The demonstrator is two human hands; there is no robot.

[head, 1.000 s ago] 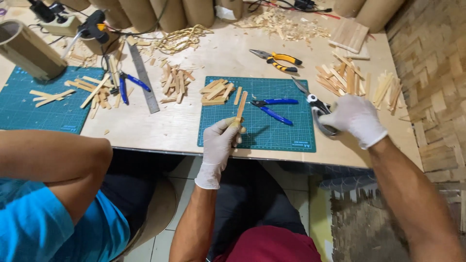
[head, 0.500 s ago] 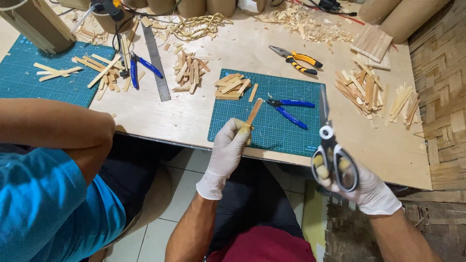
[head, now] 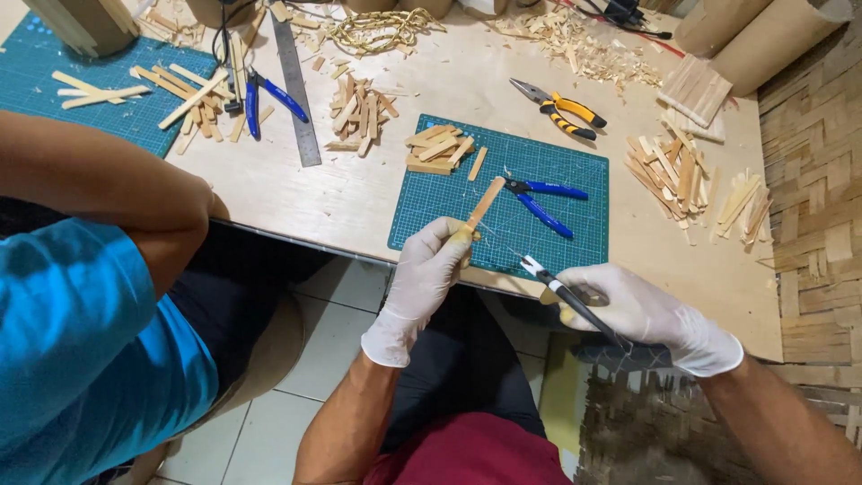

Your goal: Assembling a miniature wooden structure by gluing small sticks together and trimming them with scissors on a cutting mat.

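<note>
The gloved left hand [head: 429,274] grips a flat wooden stick [head: 482,205] upright over the green cutting mat [head: 575,235] at the counter's edge, while the right hand [head: 639,310] clasps a black-handled craft knife [head: 567,299], apparently poised for trimming, needing steady alignment.

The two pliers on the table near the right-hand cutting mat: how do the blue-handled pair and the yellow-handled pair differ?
The blue-handled pliers lie on the green cutting mat; the yellow-and-black pliers lie on the bare wooden tabletop beyond it. The blue pair's handles are slimmer and spread wider; the yellow pair's are thicker and closer together. The blue pair lies nearer the gloved left hand. Both lie flat, untouched, heads pointing left.
</note>
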